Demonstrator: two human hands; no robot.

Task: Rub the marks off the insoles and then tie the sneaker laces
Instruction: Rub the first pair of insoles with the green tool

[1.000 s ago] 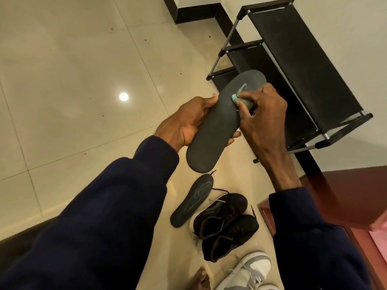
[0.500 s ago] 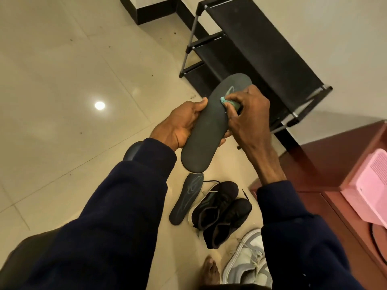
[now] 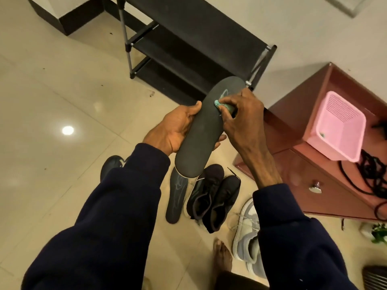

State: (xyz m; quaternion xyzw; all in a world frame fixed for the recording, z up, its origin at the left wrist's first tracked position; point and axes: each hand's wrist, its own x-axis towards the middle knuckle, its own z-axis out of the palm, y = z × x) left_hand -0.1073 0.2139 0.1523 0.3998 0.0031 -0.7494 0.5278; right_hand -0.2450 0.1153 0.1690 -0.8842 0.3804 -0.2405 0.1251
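Over the floor (image 3: 62,91), left hand (image 3: 178,128) grips the insole (image 3: 201,135), right hand (image 3: 240,116) pinches a green eraser (image 3: 222,105) on it (rubbing step); next I'd scrub the pale mark (image 3: 225,93).

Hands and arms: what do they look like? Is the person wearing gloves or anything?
No gloves. The left hand and the right hand are bare, with no ring or watch showing. Both arms are in long, dark navy sleeves of thick, soft-looking fabric. The left sleeve ends in a cuff at the wrist. The right sleeve stops further up, leaving some forearm bare.
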